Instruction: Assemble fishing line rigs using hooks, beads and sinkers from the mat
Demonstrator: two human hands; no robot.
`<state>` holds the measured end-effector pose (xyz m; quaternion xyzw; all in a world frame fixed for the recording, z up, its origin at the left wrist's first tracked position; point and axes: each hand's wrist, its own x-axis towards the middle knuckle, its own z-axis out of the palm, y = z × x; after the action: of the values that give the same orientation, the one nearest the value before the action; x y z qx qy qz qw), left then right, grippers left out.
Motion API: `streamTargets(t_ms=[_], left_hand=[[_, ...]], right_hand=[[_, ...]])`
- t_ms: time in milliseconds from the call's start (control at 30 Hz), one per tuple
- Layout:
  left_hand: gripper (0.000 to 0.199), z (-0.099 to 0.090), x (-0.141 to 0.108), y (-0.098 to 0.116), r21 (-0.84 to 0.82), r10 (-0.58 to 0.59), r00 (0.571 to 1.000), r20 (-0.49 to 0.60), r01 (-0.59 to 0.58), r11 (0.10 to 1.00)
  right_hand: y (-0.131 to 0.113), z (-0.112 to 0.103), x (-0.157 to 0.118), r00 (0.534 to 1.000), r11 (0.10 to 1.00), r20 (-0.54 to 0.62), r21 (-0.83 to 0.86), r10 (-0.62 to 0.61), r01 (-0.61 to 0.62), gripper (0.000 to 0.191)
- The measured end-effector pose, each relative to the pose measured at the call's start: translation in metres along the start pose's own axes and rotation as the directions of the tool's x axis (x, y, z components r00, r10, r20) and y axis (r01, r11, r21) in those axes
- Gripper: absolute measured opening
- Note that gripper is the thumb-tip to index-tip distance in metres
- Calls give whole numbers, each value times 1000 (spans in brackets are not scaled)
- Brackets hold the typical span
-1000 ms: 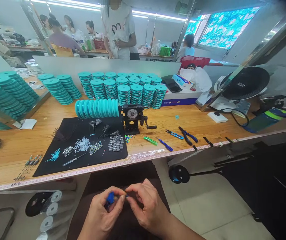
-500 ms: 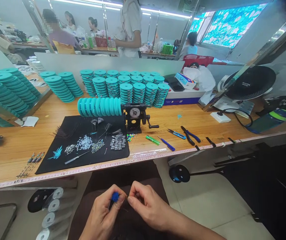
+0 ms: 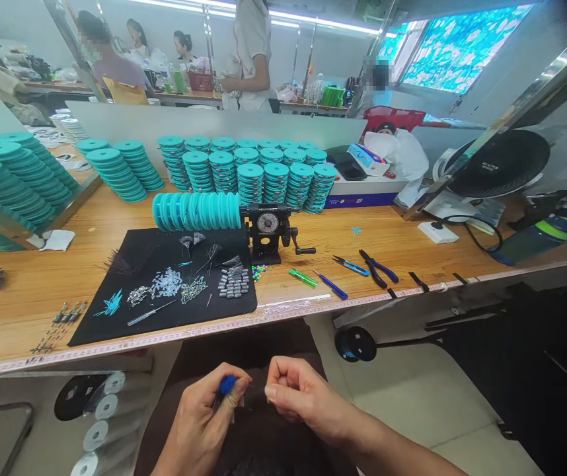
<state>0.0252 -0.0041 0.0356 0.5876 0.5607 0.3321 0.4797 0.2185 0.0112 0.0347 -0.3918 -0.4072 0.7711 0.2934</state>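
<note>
Over the dark cloth (image 3: 264, 436) on my lap, my left hand (image 3: 203, 413) is closed around a small, fuzzy blue bundle (image 3: 227, 384), with thumb and forefinger pressed together beside it. My right hand (image 3: 308, 402) is pinched, a short gap to the right of the left one. Whatever lies between its fingertips is too thin to make out. Beyond both hands, a black mat (image 3: 129, 316) carries piles of grey cylindrical weights (image 3: 234, 283), clear beads (image 3: 167, 283) and small metal parts (image 3: 193, 289).
A hand-cranked winder (image 3: 267, 225) holds a row of teal spools (image 3: 197, 211). Stacked teal spools (image 3: 250, 178) stand behind it. Pliers (image 3: 377, 270), a blue screwdriver (image 3: 332, 285) and a green tube (image 3: 303, 277) lie near the table edge (image 3: 283, 311). Co-workers sit and stand beyond the partition.
My hands have moved apart: the right has shifted right, away from the left fingertips, and the left slightly left. The blue bundle stays in my left hand.
</note>
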Motion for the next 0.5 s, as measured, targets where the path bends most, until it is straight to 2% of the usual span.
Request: streamTargets(t_ms=[233,333,400,500], left_hand=[[30,2,-4,5,6,-5,1000,-27,5,1000],[30,4,-4,6,-81,-12,1000,-11,11,997],[32,4,-3,9,-218,-80,995,54,90,972],[38,1,-7,19,-432,-183,950,252,280,857]], right_hand=[[4,-1,0,1000,1000,-18,5,-2,2,33],[2,1,0,999,998,26,64,-25,23,34],[-6,5,-2,996,994,80,100,-44,36,35],[-29,13,-11,988,994,142,107,-54,39,35]])
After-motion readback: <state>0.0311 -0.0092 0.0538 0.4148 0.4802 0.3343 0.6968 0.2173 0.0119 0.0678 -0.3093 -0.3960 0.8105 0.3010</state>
